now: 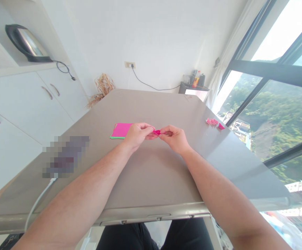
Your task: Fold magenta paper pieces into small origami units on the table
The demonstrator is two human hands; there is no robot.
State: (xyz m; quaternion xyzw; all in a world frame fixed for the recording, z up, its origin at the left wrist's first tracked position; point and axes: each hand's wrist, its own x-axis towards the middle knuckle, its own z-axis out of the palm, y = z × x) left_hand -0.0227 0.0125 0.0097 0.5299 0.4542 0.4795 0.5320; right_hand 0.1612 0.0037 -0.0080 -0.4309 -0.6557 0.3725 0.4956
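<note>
Between my two hands, over the middle of the table, is a small folded piece of magenta paper (156, 132). My left hand (139, 134) pinches its left end between thumb and fingers. The right end is gripped by the fingertips of my right hand (175, 138). Fingers cover much of the paper, so its exact shape is hard to make out. Just left of my left hand, and partly behind it, lies a stack of coloured paper (121, 130), magenta on top with a green edge showing below.
Several small folded pink paper pieces (213, 122) sit near the table's right edge by the window. On the left of the grey table (151, 180) lies a blurred-out object (68, 156) with a white cable (40, 199). Dried plants (104, 86) stand beyond the far left corner.
</note>
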